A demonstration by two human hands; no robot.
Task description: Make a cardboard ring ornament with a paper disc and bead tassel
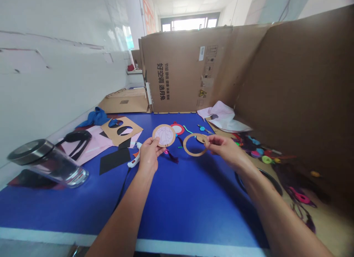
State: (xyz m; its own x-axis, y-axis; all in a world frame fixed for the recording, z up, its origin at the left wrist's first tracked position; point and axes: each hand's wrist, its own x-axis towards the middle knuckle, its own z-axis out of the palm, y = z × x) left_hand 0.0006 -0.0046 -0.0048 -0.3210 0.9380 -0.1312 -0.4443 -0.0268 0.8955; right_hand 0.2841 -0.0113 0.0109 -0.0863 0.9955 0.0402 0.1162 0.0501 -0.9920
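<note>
My left hand [149, 155] pinches a round cardboard disc [164, 135] by its lower left edge; a pale pink centre with thin dark lines fills its brown rim. To the right, my right hand [222, 148] grips a thin brown cardboard ring [186, 148] at its right side, holding it above the table. The ring's middle is open. Just behind the disc lies a red-rimmed circle [181, 130] with a white centre. A dark purple tassel [173, 158] shows below the disc. Close by my left hand rests a white glue gun [134, 162], partly covered by that hand.
A glass bottle [59, 165] stands at the left on the blue table [177, 205]. Nearby are black paper [114, 161] and cardboard with round holes [129, 126]. Tall cardboard [182, 72] walls the back and right. Colourful small pieces [266, 159] lie at the right.
</note>
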